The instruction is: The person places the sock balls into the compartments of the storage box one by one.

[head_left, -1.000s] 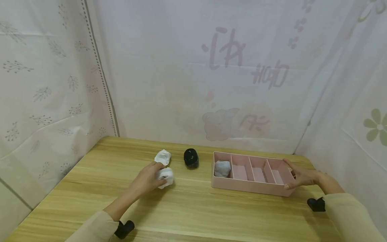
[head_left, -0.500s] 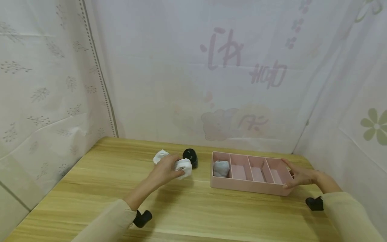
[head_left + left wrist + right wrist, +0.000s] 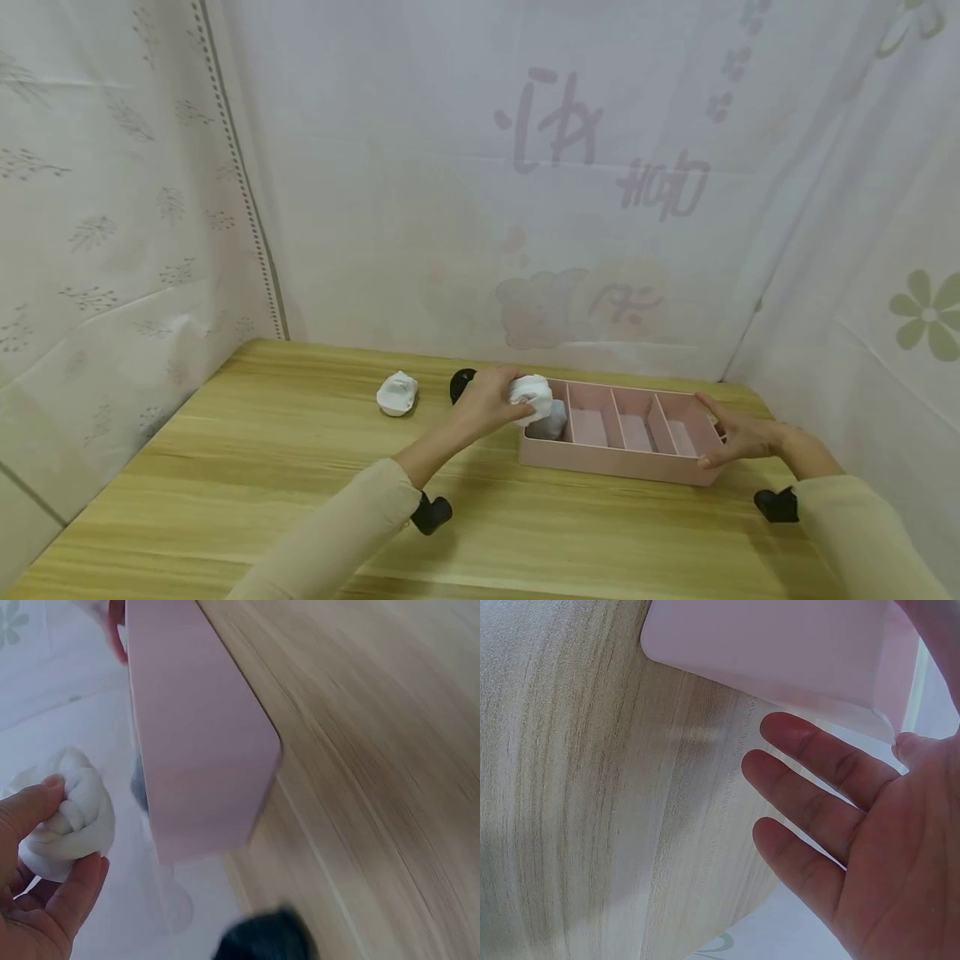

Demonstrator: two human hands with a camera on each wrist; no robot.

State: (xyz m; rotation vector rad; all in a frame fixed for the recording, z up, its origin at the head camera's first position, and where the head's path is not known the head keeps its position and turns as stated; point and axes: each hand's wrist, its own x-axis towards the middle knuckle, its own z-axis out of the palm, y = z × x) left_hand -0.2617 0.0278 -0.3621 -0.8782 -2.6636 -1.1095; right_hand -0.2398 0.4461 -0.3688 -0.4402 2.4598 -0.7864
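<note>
White and soft-looking, the rounded cloth bundle (image 3: 531,398) is pinched between thumb and fingers of the left hand (image 3: 483,407), that grip parted only as far as the bundle's bulk. Over the last second I have watched it travel rightward across the pale wooden bench (image 3: 262,475) to the left end of the long pink four-compartment tray (image 3: 622,462); I judge the carry nearly done. In the left wrist view it shows apart from the tray's wall, so it is not yet resting inside.

Right of the frame, the right hand (image 3: 746,437) holds the tray's end: thumb and index finger clasp it, while the other three fingers spread clear. The tray itself has barely shifted.

In its leftmost compartment I see a rounded grey cloth bundle (image 3: 551,423), partly covered. Left of the grip, a black rounded bundle (image 3: 461,383) is mostly hidden; farther left lies a second white crumpled bundle (image 3: 397,394).
</note>
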